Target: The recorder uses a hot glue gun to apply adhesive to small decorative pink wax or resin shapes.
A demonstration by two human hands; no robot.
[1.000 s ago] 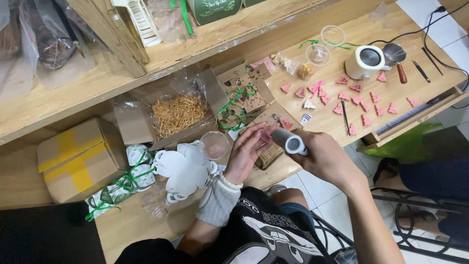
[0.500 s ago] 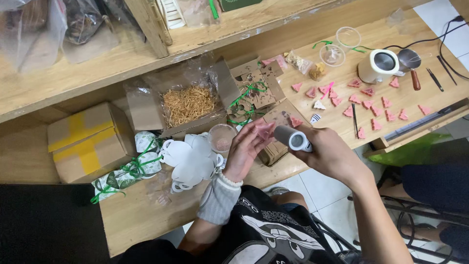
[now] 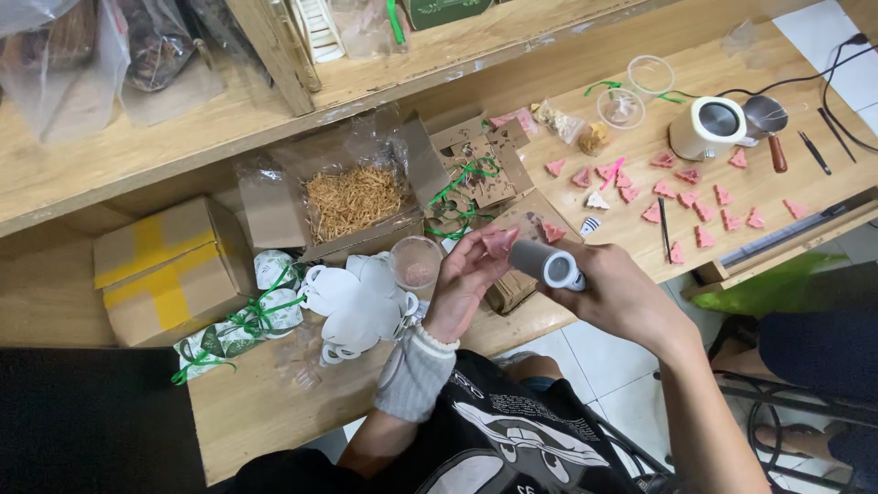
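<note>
The step in hand looks like pressing the small pink wax-like piece point(image 3: 499, 241) with the grey cylindrical tool with a white end point(image 3: 543, 264), above the front edge of the light wooden tabletop point(image 3: 274, 412). The left hand point(image 3: 465, 291), fingers half-curled, pinches the piece; the right hand point(image 3: 620, 297) is wrapped tightly around the tool, which next needs steady, square contact.

A brown cardboard box crossed with yellow tape point(image 3: 169, 270) sits at the wooden desk's point(image 3: 265, 416) left end. Beside it, an open box of tan shredded straw point(image 3: 352, 199). Near the right edge stand a white cylindrical pot point(image 3: 707, 128) and scattered pink triangular pieces point(image 3: 704, 212).
</note>
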